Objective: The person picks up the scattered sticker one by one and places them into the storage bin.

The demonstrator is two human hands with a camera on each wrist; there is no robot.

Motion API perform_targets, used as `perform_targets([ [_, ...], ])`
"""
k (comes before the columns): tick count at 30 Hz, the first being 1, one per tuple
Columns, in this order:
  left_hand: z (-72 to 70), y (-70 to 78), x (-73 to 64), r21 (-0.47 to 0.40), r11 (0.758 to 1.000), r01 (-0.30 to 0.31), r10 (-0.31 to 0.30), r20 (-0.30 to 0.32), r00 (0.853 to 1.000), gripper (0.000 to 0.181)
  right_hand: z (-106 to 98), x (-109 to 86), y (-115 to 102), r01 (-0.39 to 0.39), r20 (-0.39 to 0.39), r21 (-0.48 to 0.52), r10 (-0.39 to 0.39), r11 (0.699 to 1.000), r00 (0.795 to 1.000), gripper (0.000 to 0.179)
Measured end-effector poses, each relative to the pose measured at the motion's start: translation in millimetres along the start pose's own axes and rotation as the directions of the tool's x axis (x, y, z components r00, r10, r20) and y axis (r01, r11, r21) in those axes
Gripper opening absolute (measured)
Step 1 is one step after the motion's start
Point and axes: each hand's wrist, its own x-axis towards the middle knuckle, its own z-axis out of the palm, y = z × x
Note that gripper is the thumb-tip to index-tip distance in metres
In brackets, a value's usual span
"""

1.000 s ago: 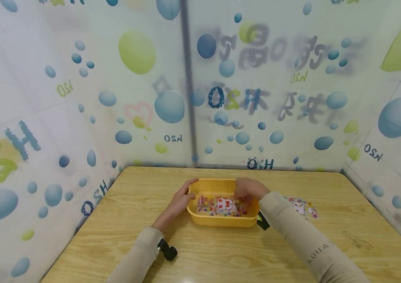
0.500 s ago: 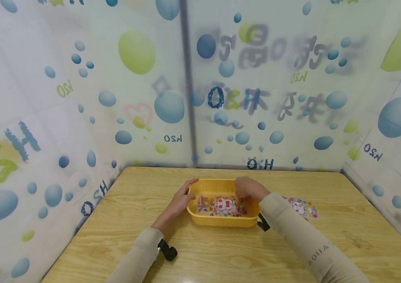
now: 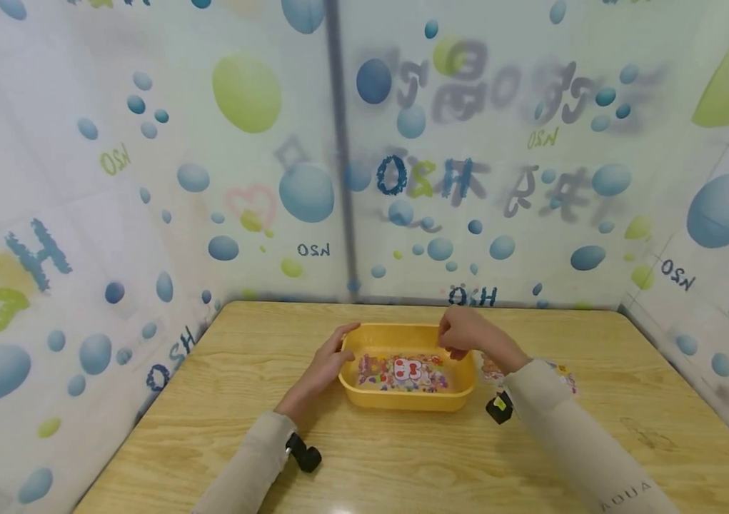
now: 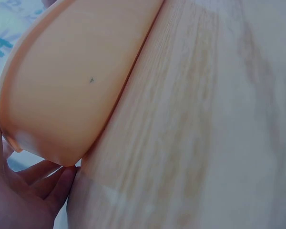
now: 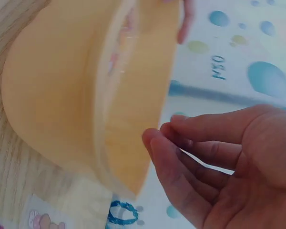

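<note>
One sheet (image 3: 408, 373) inside the tub (image 3: 409, 403); the step in hand looks like loading it.

From left: the left hand (image 3: 327, 361) grips the tub's left end, thumb over the rim, fingers along the outside wall. The tub stands on the table (image 3: 242, 364), the sheet lying face up on its floor. The right hand (image 3: 470, 337) is over the tub's right end, its bent fingers narrow, tips together, no item visible between them; contact with the rim cannot be confirmed. Just right of the tub lies another sheet (image 3: 491, 368), partly behind the right sleeve (image 3: 585, 439). Next move, in my judgement: right hand over to it, left steadying.
</note>
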Motion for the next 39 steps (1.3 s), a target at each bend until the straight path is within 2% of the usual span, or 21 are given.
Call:
perform_targets([
  [7,-0.4,-1.3,0.3,0.000,1.000,-0.003,0.003,0.000,1.000,0.064,-9.6,-25.3,21.5,0.031,-0.086,0.085,-0.024,0.996,0.996,0.020],
  [18,1.6,-1.1,0.5,-0.015,1.000,-0.003,0.003,0.004,1.000,0.064,-26.4,-57.7,64.8,0.003,-0.185,0.130,0.021,0.992,0.983,0.024],
  [21,1.5,-0.2,0.3,-0.021,1.000,-0.001,0.001,0.004,1.000,0.064,-30.8,-63.5,78.7,0.016,-0.206,0.128,0.011,0.992,0.978,0.025],
  [32,0.7,3.7,-1.8,-0.006,1.000,-0.004,0.004,-0.006,1.000,0.064,-33.0,-76.2,113.7,-0.069,-0.215,0.119,0.094,0.990,0.972,0.029],
  [39,1.3,-0.1,0.6,0.008,1.000,0.001,-0.001,-0.011,1.000,0.064,-29.6,-80.3,138.2,-0.179,-0.215,0.034,0.182,0.983,0.959,0.032],
])
